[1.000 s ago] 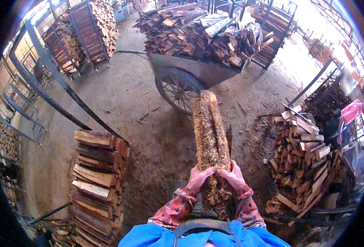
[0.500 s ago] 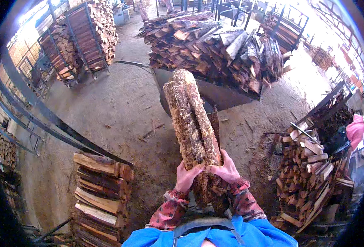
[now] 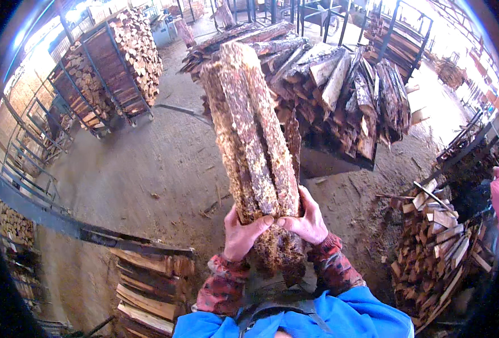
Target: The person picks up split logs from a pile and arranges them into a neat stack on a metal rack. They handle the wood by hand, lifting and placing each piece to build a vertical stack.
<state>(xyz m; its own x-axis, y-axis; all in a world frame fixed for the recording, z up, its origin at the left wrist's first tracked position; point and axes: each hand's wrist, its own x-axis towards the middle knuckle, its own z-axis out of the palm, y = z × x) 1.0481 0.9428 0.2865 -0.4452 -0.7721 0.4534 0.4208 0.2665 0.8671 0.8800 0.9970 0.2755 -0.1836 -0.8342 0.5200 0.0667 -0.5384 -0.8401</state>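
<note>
In front of my body I hold a long bundle of bark-covered firewood (image 3: 248,132), rough and flaky, with lengthwise grooves between its pieces. How many pieces it has I cannot tell. My left hand (image 3: 241,235) grips its left side near the close end, and my right hand (image 3: 308,222) grips the right side. Both thumbs lie across the top, tips almost meeting; the other fingers are mostly hidden. The far end points up and slightly left, overlapping a big heap of split wood (image 3: 339,84). A thin dark slab (image 3: 293,141) shows along the bundle's right side.
At lower left, split logs (image 3: 145,293) are stacked by a dark metal bar (image 3: 91,230). A pile of split pieces (image 3: 435,253) stands at right. Metal racks of stacked wood (image 3: 106,70) stand far left. Scraps litter the dirt floor (image 3: 131,169).
The bundle's far end has risen and come closer, covering more of the wood heap. My hands moved slightly left and keep their grip. The whole view has shifted a little.
</note>
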